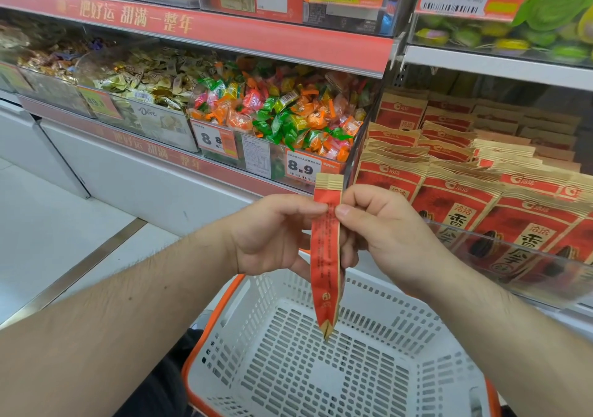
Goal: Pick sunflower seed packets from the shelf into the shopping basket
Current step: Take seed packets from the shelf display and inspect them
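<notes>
While both hands, left hand (272, 233) and right hand (385, 230), pinch it, the red-and-kraft seed packet (325, 256) (seen edge-on) hangs above the white basket (321, 384).

There was one view only, from a wide-angle camera worn on the person's head. It looked forward and down, close over both forearms, which entered from the lower corners of the frame. The left hand (272, 233) and right hand (385, 230) met near the centre, close to the lens. The shopping basket (401, 314) filled the lower middle, directly beneath. Shelves (224, 34) ran across the upper half, near and slightly bowed by the lens. Floor showed at the left edge.
</notes>
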A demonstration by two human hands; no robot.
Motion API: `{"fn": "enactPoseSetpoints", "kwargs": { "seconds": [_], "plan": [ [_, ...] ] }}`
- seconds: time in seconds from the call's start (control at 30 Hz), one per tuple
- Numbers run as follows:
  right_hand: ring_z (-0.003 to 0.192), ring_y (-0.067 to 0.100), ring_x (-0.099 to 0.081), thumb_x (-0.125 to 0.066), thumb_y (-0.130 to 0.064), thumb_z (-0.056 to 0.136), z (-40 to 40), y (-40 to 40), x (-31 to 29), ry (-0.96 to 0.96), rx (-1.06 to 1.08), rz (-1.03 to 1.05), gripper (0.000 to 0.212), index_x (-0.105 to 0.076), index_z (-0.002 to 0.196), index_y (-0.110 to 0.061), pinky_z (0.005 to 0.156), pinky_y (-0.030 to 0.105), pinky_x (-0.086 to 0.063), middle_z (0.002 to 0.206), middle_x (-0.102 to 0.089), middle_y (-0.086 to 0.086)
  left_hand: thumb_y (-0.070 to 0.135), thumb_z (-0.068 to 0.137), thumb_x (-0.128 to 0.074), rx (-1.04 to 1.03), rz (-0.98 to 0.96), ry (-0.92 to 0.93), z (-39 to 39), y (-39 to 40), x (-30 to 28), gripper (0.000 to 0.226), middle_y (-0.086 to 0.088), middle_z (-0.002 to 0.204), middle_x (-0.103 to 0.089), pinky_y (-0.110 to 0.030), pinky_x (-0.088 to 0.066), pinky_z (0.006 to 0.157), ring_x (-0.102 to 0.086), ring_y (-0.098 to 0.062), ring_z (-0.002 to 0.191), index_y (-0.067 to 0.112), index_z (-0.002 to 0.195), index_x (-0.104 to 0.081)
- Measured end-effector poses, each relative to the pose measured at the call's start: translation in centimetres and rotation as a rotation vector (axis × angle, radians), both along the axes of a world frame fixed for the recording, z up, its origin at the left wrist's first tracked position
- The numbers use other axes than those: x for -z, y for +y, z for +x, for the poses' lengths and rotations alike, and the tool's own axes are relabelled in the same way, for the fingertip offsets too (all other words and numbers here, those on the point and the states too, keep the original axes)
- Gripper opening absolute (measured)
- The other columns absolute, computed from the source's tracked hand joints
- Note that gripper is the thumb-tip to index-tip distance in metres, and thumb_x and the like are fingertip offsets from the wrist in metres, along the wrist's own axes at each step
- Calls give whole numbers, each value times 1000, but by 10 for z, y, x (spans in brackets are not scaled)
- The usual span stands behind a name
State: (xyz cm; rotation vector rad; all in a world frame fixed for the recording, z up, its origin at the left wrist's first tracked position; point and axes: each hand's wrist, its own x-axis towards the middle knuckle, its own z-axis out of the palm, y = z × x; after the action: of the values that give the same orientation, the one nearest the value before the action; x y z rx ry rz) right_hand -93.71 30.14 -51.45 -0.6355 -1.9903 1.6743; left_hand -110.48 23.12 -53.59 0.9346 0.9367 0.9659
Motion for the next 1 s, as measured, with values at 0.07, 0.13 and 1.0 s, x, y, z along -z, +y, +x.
{"fn": "enactPoseSetpoints", "kwargs": {
  "seconds": [0.07, 0.13, 1.0],
  "plan": [
    [45, 20, -57, -48, -5, 101, -1, 0, 1, -4, 16, 38, 26, -56, 77, -6, 47, 29, -45, 59, -61, 8, 44, 66, -79, -30, -19, 9, 0, -1, -1, 50, -21, 94, -67, -47, -54, 78, -67, -32, 85, 4, 93, -66],
    [48, 21, -59, -53, -11, 100, 0, 3, 4, -30, 57, 121, 25, -59, 77, -5, 49, 30, -46, 62, -63, 10, 36, 71, -74, -137, -49, 32, -1, -1, -4, 45, -18, 93, -68, -51, -56, 79, -67, -31, 85, 3, 100, -65],
    [80, 18, -71, -53, -25, 101, 10, 9, 12, -634, -353, 401, 25, -68, 86, -12, 83, 49, -55, 83, -74, 2, 39, 70, -65, -451, -206, -13, -14, -1, -12, 34, -12, 86, -64, -59, -58, 75, -68, -33, 78, 9, 86, -62]
  ]
}}
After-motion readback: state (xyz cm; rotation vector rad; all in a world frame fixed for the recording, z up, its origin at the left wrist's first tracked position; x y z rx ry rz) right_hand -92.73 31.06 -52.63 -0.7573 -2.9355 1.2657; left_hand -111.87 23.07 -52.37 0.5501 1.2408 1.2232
